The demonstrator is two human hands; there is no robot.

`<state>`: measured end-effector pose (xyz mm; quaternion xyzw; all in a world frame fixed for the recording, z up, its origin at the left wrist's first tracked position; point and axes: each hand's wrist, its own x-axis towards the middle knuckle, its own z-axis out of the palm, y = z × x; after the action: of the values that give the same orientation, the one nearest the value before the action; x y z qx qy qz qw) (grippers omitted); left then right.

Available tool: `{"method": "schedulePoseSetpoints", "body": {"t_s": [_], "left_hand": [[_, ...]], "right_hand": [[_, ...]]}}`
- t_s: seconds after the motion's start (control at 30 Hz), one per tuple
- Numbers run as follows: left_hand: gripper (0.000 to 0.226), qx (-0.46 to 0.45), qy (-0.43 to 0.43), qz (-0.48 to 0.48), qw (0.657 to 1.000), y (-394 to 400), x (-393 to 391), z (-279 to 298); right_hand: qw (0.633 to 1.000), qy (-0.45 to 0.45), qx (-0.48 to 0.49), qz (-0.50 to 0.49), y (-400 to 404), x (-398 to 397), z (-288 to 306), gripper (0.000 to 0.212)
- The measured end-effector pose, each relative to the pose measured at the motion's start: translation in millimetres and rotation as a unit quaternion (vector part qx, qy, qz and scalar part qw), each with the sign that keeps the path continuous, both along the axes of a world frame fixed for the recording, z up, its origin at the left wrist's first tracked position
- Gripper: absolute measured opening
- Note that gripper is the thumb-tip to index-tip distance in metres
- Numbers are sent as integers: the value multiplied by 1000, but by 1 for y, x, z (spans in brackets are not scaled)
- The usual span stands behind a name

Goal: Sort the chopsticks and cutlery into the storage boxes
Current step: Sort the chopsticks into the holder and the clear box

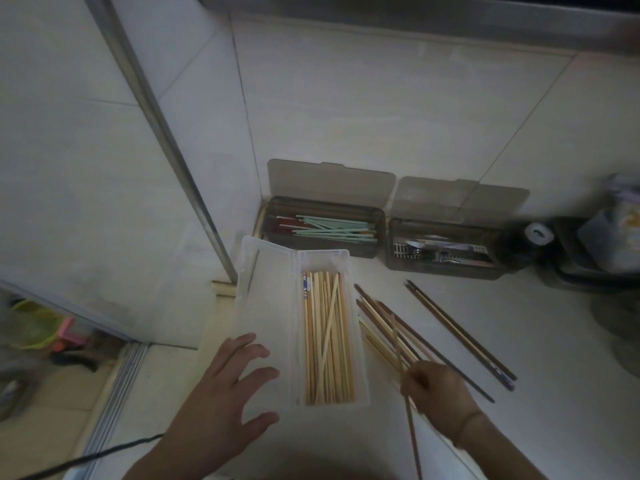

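A pale tiled floor (398, 109) carries everything, with a metal door frame (166, 140) running from 11 o'clock toward the centre. The clear box (332, 261) of light wooden chopsticks (327, 341) sits at centre, its lid flat at its 9 o'clock. The left hand (221, 386) rests on that lid, fingers spread. At 5 o'clock the right hand (436, 389) pinches a dark chopstick (412, 431) over the loose pile (388, 327). Two dark boxes (377, 233) stand at 12 and 2 o'clock, lids up.

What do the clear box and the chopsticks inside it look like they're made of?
The clear box looks like smooth translucent plastic: the floor shows through its open lid. The chopsticks in it look like pale, matte bamboo or wood; which of the two is unclear.
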<state>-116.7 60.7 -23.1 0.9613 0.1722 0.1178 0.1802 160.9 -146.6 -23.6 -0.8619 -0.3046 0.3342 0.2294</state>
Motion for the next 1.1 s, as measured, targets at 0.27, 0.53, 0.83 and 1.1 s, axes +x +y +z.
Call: {"method": "schedulePoseSetpoints", "body": {"t_s": [0.27,0.53,0.83,1.1], "left_hand": [[45,-2,4,1,1000,0,0,-1],[46,4,-11,-2,1000,-1,3,5],[47,17,-8,2,1000,-1,3,3],[58,-11,-58,7,998,-2,1,-7]], "right_hand": [[951,188,224,-99,65,-7,37,20],[979,-135,83,131,156,-33,13,27],[902,-246,-54,350,115,-74,-3,28],[962,-237,132,42,-3,-37,-11,12]]}}
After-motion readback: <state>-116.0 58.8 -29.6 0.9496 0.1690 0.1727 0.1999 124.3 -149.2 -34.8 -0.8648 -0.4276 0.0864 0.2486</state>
